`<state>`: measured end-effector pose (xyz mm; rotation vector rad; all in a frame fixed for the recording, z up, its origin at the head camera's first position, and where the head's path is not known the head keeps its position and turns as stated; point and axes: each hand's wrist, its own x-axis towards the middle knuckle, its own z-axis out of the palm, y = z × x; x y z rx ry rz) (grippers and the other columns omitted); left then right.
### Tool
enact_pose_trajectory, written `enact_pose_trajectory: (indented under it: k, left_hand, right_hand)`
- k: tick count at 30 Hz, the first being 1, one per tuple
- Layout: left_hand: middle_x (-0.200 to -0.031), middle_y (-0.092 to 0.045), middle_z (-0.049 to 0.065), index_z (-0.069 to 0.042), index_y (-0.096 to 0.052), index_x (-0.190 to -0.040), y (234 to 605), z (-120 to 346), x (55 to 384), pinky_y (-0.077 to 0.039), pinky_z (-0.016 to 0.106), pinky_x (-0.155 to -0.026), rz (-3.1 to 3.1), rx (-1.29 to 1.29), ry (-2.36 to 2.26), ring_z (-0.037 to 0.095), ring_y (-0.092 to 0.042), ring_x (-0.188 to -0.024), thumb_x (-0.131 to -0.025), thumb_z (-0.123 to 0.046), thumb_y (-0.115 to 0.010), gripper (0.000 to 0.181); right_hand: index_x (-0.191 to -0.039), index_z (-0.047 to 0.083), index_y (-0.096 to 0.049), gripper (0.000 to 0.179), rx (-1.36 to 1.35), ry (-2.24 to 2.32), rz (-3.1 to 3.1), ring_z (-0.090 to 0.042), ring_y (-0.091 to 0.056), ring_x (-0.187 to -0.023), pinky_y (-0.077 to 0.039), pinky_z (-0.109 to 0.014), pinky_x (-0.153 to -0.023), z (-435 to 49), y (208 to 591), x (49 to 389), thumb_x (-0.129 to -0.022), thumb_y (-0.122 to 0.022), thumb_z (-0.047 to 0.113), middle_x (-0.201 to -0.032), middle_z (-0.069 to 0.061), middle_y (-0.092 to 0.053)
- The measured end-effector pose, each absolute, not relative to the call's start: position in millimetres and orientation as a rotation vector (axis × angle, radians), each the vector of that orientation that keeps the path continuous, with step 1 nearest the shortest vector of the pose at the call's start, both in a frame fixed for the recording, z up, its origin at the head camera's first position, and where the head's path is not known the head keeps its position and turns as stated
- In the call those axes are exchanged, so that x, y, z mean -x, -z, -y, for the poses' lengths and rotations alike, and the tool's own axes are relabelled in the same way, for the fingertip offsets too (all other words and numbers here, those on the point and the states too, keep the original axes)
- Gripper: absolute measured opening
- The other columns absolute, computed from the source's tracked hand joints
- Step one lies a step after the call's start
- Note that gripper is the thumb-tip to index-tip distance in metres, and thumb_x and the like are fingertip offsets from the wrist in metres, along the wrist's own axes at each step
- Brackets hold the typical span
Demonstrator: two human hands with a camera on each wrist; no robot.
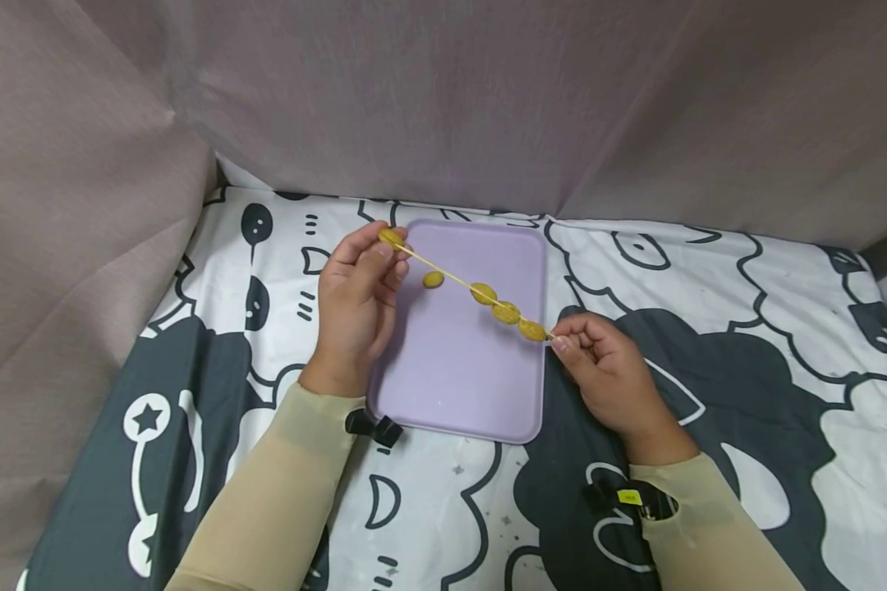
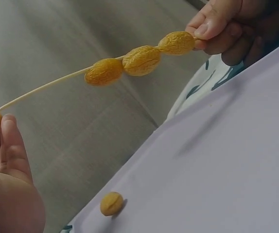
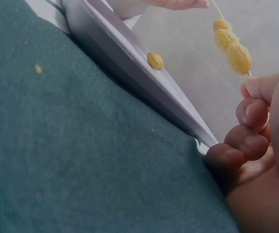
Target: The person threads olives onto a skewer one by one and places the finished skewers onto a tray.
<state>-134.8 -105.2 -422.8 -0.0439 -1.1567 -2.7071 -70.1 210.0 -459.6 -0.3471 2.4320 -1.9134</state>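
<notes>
A thin pale skewer [image 1: 447, 274] spans the space between my hands, slanting down to the right over a lilac tray [image 1: 461, 377]. My left hand [image 1: 358, 300] pinches a yellow, wrinkled oval fruit [image 1: 392, 238] at the skewer's upper end. At the lower end, my right hand [image 1: 613, 379] grips the skewer's tip between thumb and forefinger. Three similar fruits [image 2: 141, 60] are threaded close together near the right hand. Bare skewer shows between them and the left hand, bowing slightly in the left wrist view. One loose fruit [image 2: 111, 204] lies on the tray.
The tray lies on a white and dark grey patterned cloth [image 1: 636, 279]. Behind it hangs a greyish-brown curtain [image 1: 429, 98], which also runs down the left side. Each wrist carries a small black camera. A tiny yellow fleck [image 3: 38, 69] shows on the dark cloth.
</notes>
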Motion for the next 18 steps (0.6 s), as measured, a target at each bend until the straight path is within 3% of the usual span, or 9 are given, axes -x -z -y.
enact_pose_trajectory:
  k: [18]
  left_hand:
    - [-0.108,-0.081,0.007,-0.011,-0.079,-0.118,422.7,106.8,137.3,-0.068,0.019,-0.078,1.118,0.09,2.664,0.012,-0.079,-0.089,-0.104,0.014,-0.062,0.034]
  right_hand:
    - [-0.113,-0.007,-0.069,0.006,0.355,1.932,-2.439,-0.01,-0.045,-0.06,-0.04,-0.033,-0.051,-209.9,460.8,69.9,-0.109,-0.065,-0.005,-0.075,0.006,-0.053]
